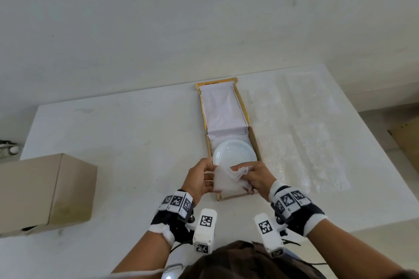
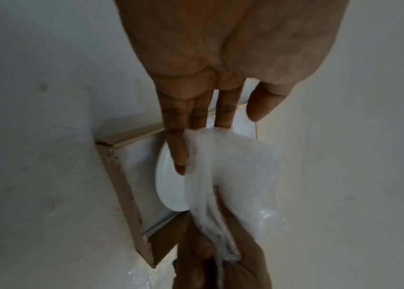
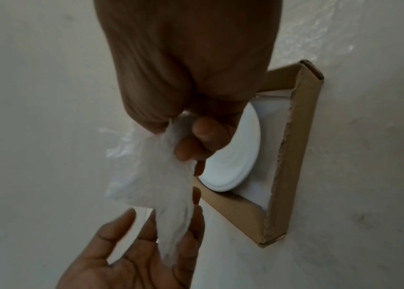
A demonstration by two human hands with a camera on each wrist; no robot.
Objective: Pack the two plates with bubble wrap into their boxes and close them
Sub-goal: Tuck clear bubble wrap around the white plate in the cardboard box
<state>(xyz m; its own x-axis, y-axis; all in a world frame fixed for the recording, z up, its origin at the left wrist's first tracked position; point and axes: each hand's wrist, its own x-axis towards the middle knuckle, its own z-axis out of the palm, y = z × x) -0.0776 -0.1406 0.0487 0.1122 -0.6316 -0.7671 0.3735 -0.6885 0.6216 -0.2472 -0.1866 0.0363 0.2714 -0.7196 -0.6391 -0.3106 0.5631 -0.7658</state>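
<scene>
Over near box (image 1: pixel 254 142) edge, right hand (image 1: pixel 256 179) pinches bubble wrap (image 1: pixel 224 182), left hand (image 1: pixel 199 179) straight-fingered, touching

Over the box (image 2: pixel 121 187) holding 1 plate (image 2: pixel 170 187), the left hand's (image 2: pixel 220 48) straight fingers (image 2: pixel 176 148) touch bubble wrap (image 2: pixel 235 166) gripped by the right hand (image 2: pixel 235 271).

A white table (image 1: pixel 108 138) is spreading under and around the grip, catching soft, even light. Beyond the grip a pale, marked wall (image 1: pixel 181 18) is rising. Far to its right, what may be floor (image 1: pixel 385 127) is showing past the table's edge.
</scene>
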